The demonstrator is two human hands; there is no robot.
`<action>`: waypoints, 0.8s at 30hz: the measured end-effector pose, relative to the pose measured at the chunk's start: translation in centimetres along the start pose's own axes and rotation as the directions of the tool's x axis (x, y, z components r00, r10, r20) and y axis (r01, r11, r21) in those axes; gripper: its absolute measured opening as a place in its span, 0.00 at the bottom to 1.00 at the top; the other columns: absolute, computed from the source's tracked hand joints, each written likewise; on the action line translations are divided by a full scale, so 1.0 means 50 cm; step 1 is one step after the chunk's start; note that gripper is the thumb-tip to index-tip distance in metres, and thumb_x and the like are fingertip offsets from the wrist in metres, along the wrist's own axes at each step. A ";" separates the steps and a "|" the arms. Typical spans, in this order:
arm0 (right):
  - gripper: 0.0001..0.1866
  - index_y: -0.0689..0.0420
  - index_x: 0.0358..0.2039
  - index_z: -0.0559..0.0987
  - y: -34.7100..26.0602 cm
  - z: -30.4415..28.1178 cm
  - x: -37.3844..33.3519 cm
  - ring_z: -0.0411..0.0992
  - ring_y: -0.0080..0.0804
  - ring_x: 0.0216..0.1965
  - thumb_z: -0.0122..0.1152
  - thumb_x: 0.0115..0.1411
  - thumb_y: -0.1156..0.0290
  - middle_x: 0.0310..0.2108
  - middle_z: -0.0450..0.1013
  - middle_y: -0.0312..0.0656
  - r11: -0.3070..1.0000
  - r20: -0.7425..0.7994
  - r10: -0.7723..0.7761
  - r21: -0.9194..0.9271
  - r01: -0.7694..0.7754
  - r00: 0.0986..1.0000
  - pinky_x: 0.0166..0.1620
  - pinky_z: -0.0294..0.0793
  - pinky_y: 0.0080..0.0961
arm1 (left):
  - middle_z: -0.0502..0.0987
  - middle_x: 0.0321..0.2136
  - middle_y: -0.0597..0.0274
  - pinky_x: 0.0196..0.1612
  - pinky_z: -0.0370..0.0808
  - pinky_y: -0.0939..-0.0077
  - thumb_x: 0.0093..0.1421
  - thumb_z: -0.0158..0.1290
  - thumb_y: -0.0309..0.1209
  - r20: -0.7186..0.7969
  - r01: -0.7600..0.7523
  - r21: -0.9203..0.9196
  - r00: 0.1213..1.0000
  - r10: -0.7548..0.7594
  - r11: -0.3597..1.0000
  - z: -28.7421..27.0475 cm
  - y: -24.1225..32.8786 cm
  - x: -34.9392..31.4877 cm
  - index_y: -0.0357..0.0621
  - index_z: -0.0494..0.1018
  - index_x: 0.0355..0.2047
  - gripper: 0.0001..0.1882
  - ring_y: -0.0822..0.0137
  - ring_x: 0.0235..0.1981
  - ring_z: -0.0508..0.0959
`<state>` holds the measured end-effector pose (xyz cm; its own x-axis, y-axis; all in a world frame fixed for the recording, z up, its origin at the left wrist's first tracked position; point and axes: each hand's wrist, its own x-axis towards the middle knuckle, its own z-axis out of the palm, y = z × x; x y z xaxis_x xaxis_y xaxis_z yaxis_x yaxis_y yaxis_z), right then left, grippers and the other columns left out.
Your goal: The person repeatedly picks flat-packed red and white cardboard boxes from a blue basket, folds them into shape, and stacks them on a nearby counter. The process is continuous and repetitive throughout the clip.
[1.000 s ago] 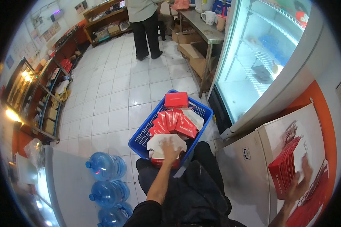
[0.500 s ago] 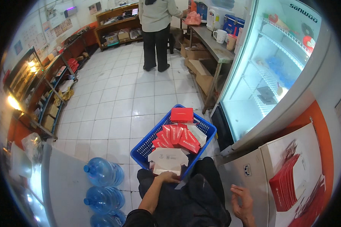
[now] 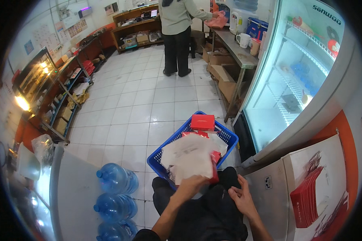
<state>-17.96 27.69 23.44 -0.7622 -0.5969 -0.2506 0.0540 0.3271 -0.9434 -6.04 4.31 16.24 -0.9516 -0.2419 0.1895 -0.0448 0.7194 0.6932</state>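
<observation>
My left hand [image 3: 192, 186] is closed on the near edge of a partly unfolded carton [image 3: 188, 154], pale inside and red outside, blurred by motion. The carton hangs over a blue plastic basket [image 3: 231, 140] in front of my knees, hiding much of what lies in it. At the basket's far end rests a closed red box [image 3: 202, 121], with red pieces partly showing below it. My right hand [image 3: 243, 197] is empty beside my right knee, its fingers apart. To its right a stack of flat red cartons [image 3: 309, 199] lies on a white cabinet [image 3: 285, 172].
Large blue water bottles [image 3: 118, 178] stand at left beside a grey panel [image 3: 80, 193]. A lit glass-door fridge [image 3: 285, 80] rises at right, next to a metal table [image 3: 239, 52]. Farther off, a person [image 3: 177, 40] stands on the tiled floor [image 3: 136, 100], reaching toward a pink bag.
My left hand has lifted the carton up and to the right, across the basket's red pieces. My right hand has come in toward my knee. The whole view has shifted slightly.
</observation>
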 end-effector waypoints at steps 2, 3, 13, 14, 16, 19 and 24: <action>0.41 0.54 0.74 0.53 0.024 0.011 0.048 0.76 0.37 0.52 0.64 0.69 0.59 0.71 0.55 0.64 0.995 0.027 0.067 0.077 -0.069 0.997 0.54 0.76 0.34 | 0.80 0.41 0.59 0.45 0.80 0.62 0.65 0.55 0.32 0.184 -0.093 0.121 0.980 0.070 0.988 0.021 0.051 -0.009 0.54 0.79 0.50 0.14 0.55 0.45 0.81; 0.42 0.54 0.74 0.53 0.040 0.028 0.067 0.74 0.38 0.53 0.65 0.68 0.59 0.67 0.60 0.64 0.976 -0.010 0.090 0.202 -0.086 0.996 0.55 0.76 0.34 | 0.79 0.41 0.61 0.44 0.80 0.63 0.64 0.55 0.32 0.195 -0.182 0.133 0.969 0.155 0.974 0.034 0.068 -0.018 0.54 0.78 0.50 0.14 0.57 0.44 0.81; 0.42 0.59 0.73 0.56 0.107 -0.008 0.084 0.68 0.48 0.62 0.63 0.60 0.70 0.62 0.65 0.63 0.985 -0.024 0.075 0.158 -0.070 0.997 0.62 0.70 0.44 | 0.66 0.66 0.42 0.70 0.63 0.60 0.56 0.69 0.30 -0.536 0.221 -0.372 0.742 -0.403 0.902 0.034 0.074 -0.049 0.47 0.62 0.68 0.41 0.53 0.67 0.69; 0.43 0.58 0.73 0.55 0.112 -0.011 0.074 0.67 0.48 0.63 0.64 0.60 0.69 0.63 0.65 0.63 0.990 0.013 0.061 0.127 -0.062 0.998 0.62 0.70 0.44 | 0.65 0.66 0.41 0.69 0.63 0.60 0.56 0.69 0.30 -0.449 0.281 -0.579 0.673 -0.587 0.765 0.055 0.034 -0.059 0.46 0.59 0.70 0.44 0.54 0.67 0.68; 0.45 0.58 0.73 0.55 0.121 -0.026 0.061 0.67 0.49 0.64 0.67 0.60 0.68 0.64 0.64 0.62 0.998 0.069 0.026 0.048 -0.030 0.997 0.63 0.70 0.43 | 0.65 0.66 0.43 0.66 0.67 0.63 0.61 0.63 0.27 -0.082 0.300 -0.830 0.768 -0.636 0.469 0.050 0.006 -0.059 0.46 0.52 0.74 0.44 0.56 0.66 0.69; 0.48 0.58 0.74 0.53 0.113 -0.028 0.050 0.70 0.48 0.61 0.72 0.59 0.65 0.67 0.62 0.59 0.983 -0.107 0.153 0.116 -0.140 0.982 0.62 0.72 0.40 | 0.65 0.66 0.40 0.64 0.69 0.67 0.60 0.56 0.23 0.098 0.322 -0.903 0.798 -0.595 0.283 0.061 -0.002 -0.073 0.46 0.52 0.75 0.43 0.53 0.65 0.70; 0.36 0.63 0.65 0.67 0.062 -0.097 0.080 0.77 0.36 0.50 0.72 0.61 0.65 0.56 0.74 0.49 0.982 -0.258 -0.103 0.124 0.139 0.961 0.54 0.76 0.30 | 0.65 0.68 0.42 0.65 0.67 0.68 0.55 0.45 0.15 0.083 0.363 -0.753 0.880 -0.467 0.549 0.085 -0.019 -0.091 0.47 0.48 0.77 0.47 0.53 0.66 0.70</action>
<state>-23.97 29.85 20.58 -0.9041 -0.4183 -0.0874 0.0275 0.1473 -0.9887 -2.96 7.50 11.76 -0.8419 -0.4949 -0.2150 -0.1410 -0.1829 0.9730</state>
